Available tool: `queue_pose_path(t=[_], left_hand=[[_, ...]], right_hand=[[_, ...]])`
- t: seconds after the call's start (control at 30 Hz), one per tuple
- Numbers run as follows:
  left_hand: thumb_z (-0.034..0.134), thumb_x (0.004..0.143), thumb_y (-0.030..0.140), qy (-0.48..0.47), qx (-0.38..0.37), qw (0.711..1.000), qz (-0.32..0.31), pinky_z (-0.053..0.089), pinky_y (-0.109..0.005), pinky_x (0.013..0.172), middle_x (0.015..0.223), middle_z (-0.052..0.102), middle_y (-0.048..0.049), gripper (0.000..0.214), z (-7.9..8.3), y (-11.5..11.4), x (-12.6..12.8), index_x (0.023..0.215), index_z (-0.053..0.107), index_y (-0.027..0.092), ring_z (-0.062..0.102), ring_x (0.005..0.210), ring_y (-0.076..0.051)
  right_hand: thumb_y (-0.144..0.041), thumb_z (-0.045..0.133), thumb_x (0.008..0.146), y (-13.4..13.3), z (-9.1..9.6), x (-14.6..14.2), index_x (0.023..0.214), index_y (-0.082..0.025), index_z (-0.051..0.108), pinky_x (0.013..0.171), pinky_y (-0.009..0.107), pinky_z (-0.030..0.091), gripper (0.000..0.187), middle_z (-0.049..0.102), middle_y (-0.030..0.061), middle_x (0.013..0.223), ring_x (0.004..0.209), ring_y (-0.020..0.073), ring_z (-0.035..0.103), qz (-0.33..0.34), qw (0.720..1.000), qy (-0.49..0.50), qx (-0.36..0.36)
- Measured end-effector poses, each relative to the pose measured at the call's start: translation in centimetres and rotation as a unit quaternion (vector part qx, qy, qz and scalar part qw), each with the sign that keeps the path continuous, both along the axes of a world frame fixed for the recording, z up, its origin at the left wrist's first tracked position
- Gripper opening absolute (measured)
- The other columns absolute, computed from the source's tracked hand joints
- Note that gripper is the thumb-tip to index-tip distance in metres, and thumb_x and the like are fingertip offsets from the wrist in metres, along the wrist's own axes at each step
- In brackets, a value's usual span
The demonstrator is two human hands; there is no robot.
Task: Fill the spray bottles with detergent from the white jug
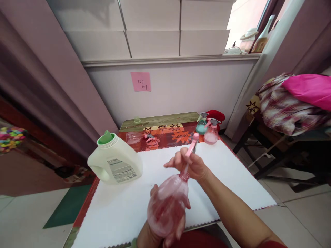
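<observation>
My left hand (179,228) is wrapped around a clear pink spray bottle (168,203) from below, its neck tilted up and away to the right. Some whitish liquid or foam seems to coat the inside. Between the fingers of my right hand (196,167) is a pink spray head (191,146), held just above the bottle's neck. Its thin tube reaches down into the bottle opening, and the head sits apart from the neck. To the left stands a pale green detergent jug (116,160), uncapped, with a green spout.
Two spray bottles, one green (201,128) and one pink (211,135), stand at the table's back right. Another clear bottle (134,137) and a pink-and-grey spray head (150,137) lie at the back left, near a green cap (137,120). A white mat (232,175) covers the front.
</observation>
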State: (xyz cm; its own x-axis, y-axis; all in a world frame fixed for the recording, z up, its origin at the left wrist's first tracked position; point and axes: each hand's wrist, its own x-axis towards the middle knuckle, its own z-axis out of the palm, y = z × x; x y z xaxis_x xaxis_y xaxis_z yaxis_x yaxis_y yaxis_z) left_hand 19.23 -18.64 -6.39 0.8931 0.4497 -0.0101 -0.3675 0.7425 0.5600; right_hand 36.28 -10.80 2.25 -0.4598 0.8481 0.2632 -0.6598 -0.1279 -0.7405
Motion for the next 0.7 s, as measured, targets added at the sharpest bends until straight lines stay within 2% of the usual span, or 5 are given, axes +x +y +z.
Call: queue_pose_path(t=[0.13, 0.3, 0.43, 0.57, 0.7], left_hand=[[0.037, 0.064, 0.095, -0.031, -0.029, 0.999, -0.029, 0.042, -0.029, 0.034, 0.074, 0.071, -0.0144, 0.102, -1.3, -0.9, -0.5, 0.116, 0.065, 0.012, 0.063, 0.043, -0.024], [0.055, 0.074, 0.077, 0.08, 0.019, 0.969, 0.234, 0.054, -0.034, 0.064, 0.094, 0.073, -0.0186, 0.082, 0.0, -0.5, -3.7, 0.122, 0.065, 0.011, 0.071, 0.076, -0.025], [0.082, 0.066, 0.047, 0.262, 0.073, 0.897, 0.348, 0.05, -0.047, 0.098, 0.125, 0.066, -0.0183, 0.073, 1.0, 1.1, -4.7, 0.13, 0.058, 0.019, 0.065, 0.112, -0.032], [0.089, 0.056, 0.042, 0.41, 0.217, 0.755, 0.463, 0.052, -0.049, 0.095, 0.129, 0.061, -0.0167, 0.083, -0.3, 4.7, -3.2, 0.128, 0.052, 0.021, 0.065, 0.113, -0.032], [0.091, 0.051, 0.031, 0.454, 0.269, 0.686, 0.501, 0.049, -0.047, 0.099, 0.126, 0.062, -0.0114, 0.084, -2.0, 9.2, -1.4, 0.124, 0.052, 0.024, 0.062, 0.115, -0.03]], right_hand=[[-0.07, 0.078, 0.066, 2.4, 1.5, 3.3, 0.059, -0.024, 0.034, 0.055, 0.025, 0.049, 0.064, 0.04, -0.0073, 0.056, 0.054, 0.0113, 0.048, -0.143, 0.989, -0.007, -0.039], [-0.075, 0.063, 0.078, 7.1, 1.7, 9.9, 0.074, -0.023, 0.05, 0.037, 0.018, 0.029, 0.054, 0.032, -0.0095, 0.057, 0.044, 0.0064, 0.025, -0.222, 0.963, -0.126, -0.081], [-0.074, 0.073, 0.069, 9.6, -2.4, 12.2, 0.07, -0.021, 0.051, 0.035, 0.018, 0.022, 0.057, 0.05, -0.0046, 0.059, 0.043, 0.004, 0.027, -0.239, 0.885, -0.383, -0.116], [-0.059, 0.085, 0.062, 10.0, -8.0, 12.2, 0.061, -0.02, 0.052, 0.037, 0.021, 0.024, 0.051, 0.063, 0.0031, 0.059, 0.042, 0.0056, 0.036, -0.238, 0.832, -0.487, -0.118], [-0.06, 0.075, 0.071, 10.0, -10.9, 12.8, 0.059, -0.02, 0.054, 0.044, 0.024, 0.032, 0.047, 0.064, 0.0031, 0.056, 0.046, 0.0107, 0.047, -0.272, 0.754, -0.592, -0.091]])
